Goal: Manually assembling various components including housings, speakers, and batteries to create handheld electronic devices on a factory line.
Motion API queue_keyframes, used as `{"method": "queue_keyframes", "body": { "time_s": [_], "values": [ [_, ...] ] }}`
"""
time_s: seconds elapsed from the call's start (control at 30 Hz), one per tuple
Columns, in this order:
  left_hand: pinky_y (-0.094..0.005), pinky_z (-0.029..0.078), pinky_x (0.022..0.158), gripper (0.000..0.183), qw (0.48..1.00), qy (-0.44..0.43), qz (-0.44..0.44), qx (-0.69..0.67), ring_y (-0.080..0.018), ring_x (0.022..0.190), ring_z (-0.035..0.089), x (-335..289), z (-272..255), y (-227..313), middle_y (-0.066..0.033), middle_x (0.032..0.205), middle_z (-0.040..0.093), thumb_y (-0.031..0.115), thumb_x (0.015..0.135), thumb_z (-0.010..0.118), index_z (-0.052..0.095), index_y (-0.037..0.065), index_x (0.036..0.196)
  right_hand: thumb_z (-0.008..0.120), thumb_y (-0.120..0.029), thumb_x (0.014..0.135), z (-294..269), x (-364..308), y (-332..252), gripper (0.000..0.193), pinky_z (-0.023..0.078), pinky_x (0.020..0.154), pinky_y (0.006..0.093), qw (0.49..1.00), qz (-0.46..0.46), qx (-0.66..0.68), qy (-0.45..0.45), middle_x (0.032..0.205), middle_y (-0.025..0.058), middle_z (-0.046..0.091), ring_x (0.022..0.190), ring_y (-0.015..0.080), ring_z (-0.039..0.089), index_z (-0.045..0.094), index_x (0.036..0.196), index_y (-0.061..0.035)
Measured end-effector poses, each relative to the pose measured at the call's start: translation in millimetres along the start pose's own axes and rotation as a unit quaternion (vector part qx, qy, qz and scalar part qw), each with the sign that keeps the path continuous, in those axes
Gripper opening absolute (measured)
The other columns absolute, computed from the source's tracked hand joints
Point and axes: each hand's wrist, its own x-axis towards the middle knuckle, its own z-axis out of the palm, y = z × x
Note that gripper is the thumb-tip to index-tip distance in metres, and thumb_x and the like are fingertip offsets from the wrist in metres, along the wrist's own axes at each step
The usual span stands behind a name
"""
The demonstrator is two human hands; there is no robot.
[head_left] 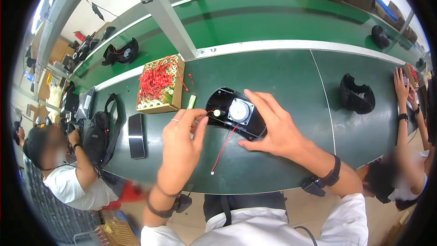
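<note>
Green counter [291, 168] before us: battery-filled carton [178, 89]; right of it, black speaker housing [223, 100]. Our right hand [280, 130] grips the housing's right end; our left hand [182, 134], left of the round white speaker [240, 110], pinches a thin red lead [210, 111].

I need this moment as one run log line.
left hand: pinching thin red wire; right hand: gripping black housing; housing: round speaker inside, red lead trailing out; beyond left hand: cardboard box, red-wired cells

The right hand [280, 125] could pass rightward until the black shell [357, 102].
</note>
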Motion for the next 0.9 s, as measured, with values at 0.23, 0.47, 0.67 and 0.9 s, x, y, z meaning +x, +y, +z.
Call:
{"method": "queue_keyframes", "body": {
  "time_s": [0.23, 0.47, 0.67, 0.9],
  "values": [
    [-0.0355, 0.048, 0.062, 0.006, 0.999, 0.024, -0.031, 0.03, -0.0231, 0.066, 0.063, -9.7, 4.9, 11.0, -0.0131, 0.085, 0.066, 0.0, 0.094, 0.071, 0.071, -0.001, 0.1, 0.096, -0.026, 0.067, 6.7, -5.2, -3.1, 0.104, 0.059, 0.097, 0.0448, 1.0, 0.014, -0.005, 0.009, 0.141, 0.0202, 0.054, 0.119, 0.0399, 0.065, 0.045, 0.153, 0.0022],
    [-0.0333, 0.055, 0.067, 0.006, 0.997, 0.025, -0.064, -0.039, -0.0234, 0.073, 0.07, -20.3, 21.6, 22.7, -0.0145, 0.09, 0.069, 0.0, 0.098, 0.068, 0.068, -0.003, 0.103, 0.097, -0.029, 0.066, 8.3, -7.0, -4.5, 0.103, 0.061, 0.092, 0.0452, 0.999, 0.027, -0.02, 0.024, 0.138, 0.0203, 0.056, 0.112, 0.0395, 0.068, 0.048, 0.151, 0.002],
    [-0.0324, 0.052, 0.06, 0.007, 0.99, 0.056, -0.093, -0.092, -0.0193, 0.063, 0.063, -29.3, 35.7, 16.3, -0.0113, 0.088, 0.066, 0.001, 0.097, 0.07, 0.068, -0.002, 0.104, 0.096, -0.031, 0.068, 8.4, -5.6, -3.0, 0.101, 0.061, 0.089, 0.0452, 0.999, 0.028, -0.008, 0.027, 0.137, 0.0209, 0.057, 0.108, 0.0396, 0.07, 0.049, 0.15, 0.0032],
    [-0.0299, 0.046, 0.055, 0.008, 0.984, 0.073, -0.119, -0.11, -0.0147, 0.059, 0.055, -41.0, 47.8, 10.6, -0.0088, 0.086, 0.063, -0.001, 0.096, 0.071, 0.07, 0.0, 0.103, 0.097, -0.032, 0.066, 9.9, -7.7, -0.6, 0.102, 0.059, 0.094, 0.0438, 0.999, 0.036, 0.002, 0.023, 0.136, 0.0212, 0.059, 0.112, 0.0375, 0.069, 0.05, 0.151, 0.0019]
  ]
}}
